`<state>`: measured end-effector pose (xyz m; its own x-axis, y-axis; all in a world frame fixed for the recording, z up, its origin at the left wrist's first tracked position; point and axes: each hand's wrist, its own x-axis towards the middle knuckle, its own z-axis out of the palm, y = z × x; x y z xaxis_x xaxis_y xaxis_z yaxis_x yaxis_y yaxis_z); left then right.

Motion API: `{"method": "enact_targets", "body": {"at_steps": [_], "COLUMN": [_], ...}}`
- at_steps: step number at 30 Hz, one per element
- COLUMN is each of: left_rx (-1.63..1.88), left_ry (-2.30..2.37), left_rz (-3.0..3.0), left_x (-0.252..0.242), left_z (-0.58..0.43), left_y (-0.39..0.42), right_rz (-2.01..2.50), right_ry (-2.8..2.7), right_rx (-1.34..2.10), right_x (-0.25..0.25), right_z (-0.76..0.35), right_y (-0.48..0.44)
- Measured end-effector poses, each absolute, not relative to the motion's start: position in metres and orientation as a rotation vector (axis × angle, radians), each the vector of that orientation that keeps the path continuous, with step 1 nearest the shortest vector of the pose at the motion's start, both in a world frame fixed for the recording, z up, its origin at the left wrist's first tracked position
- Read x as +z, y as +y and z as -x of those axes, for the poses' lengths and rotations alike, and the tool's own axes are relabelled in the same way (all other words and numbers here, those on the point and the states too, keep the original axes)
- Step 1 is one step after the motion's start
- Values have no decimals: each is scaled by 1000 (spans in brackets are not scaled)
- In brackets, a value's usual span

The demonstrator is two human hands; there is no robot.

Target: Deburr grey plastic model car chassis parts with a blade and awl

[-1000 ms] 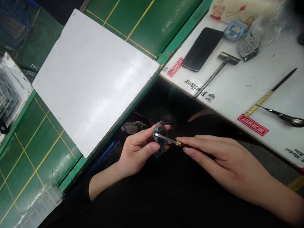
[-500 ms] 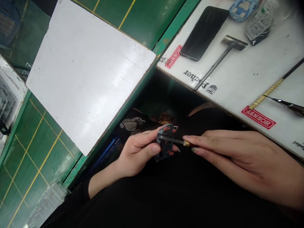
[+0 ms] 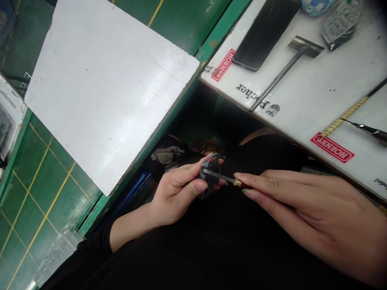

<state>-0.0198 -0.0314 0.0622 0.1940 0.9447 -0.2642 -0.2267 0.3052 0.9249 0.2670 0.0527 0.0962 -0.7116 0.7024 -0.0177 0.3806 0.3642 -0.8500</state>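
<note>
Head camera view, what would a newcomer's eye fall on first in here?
Probably the big white board at upper left, lying on the green surface with yellow lines. Next, at lower centre, the left hand holds a small dark part while the right hand holds a slim tool with its tip at that part. At upper right, a black phone stands out on the white surface.
</note>
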Motion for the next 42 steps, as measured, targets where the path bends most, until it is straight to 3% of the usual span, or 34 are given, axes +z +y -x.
{"method": "enact_targets", "body": {"at_steps": [12,26,42], "left_rx": [1079,1148,896], "left_ry": [1163,851,721], "left_rz": [-887,-469,-473], "left_x": [60,69,78], "left_z": [18,12,25], "left_y": [-31,-21,-19], "right_rz": [1006,1052,901], "right_ry": [-2213,-2257,-2319], "right_rx": [1321,1212,1132], "right_x": [97,100,104], "right_z": [-253,-263,-267], "right_y": [47,60,73]}}
